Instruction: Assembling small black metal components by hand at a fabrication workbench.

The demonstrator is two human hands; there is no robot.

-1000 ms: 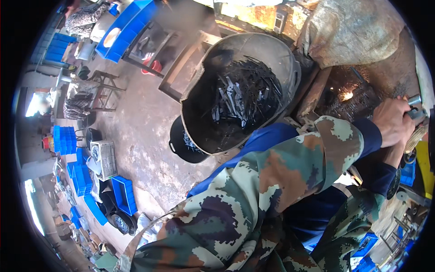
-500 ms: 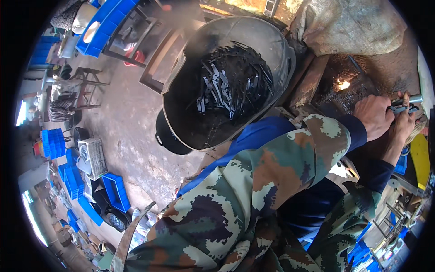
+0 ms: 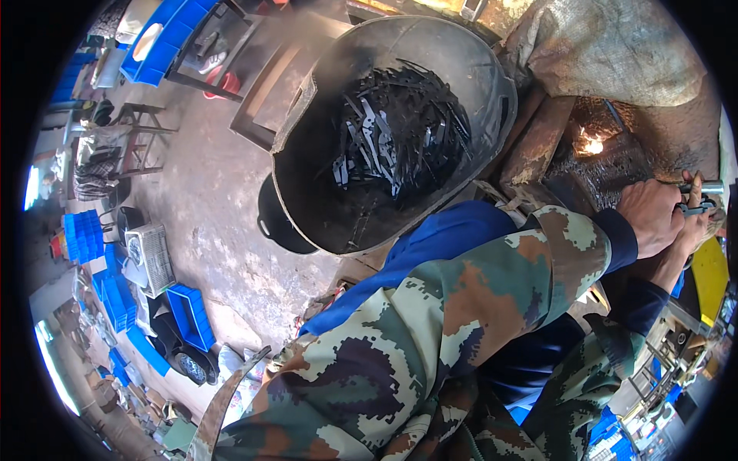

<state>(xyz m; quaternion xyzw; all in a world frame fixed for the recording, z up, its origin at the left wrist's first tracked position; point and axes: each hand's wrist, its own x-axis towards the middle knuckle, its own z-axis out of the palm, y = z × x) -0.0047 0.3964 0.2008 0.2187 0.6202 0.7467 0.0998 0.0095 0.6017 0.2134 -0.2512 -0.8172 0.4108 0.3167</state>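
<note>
Big black bin (image 3: pixel 304 219) sits well left of your hands, dark metal pieces (image 3: pixel 377 138) heaped inside. Your left hand (image 3: pixel 649 217) is curled tight, can't tell around what. Silver cylinder (image 3: pixel 711 187) is just above your right hand (image 3: pixel 695 227), which grips the small grey metal piece (image 3: pixel 698 207) beside your left knuckles. Tbh, if that grip slips, you could bang a knuckle on the cylinder.

Camouflage jacket (image 3: pixel 346 376), blocky patches: green, brown, cream, dark purple. Left sleeve (image 3: pixel 492 292) loose, turned back near a navy cuff (image 3: pixel 619 240). Right sleeve (image 3: pixel 565 396) matches, navy at wrist. Bright blue cloth (image 3: pixel 453 230) below, probably trouser leg. Left hand (image 3: pixel 649 217), right hand (image 3: pixel 695 230) bare.
</note>
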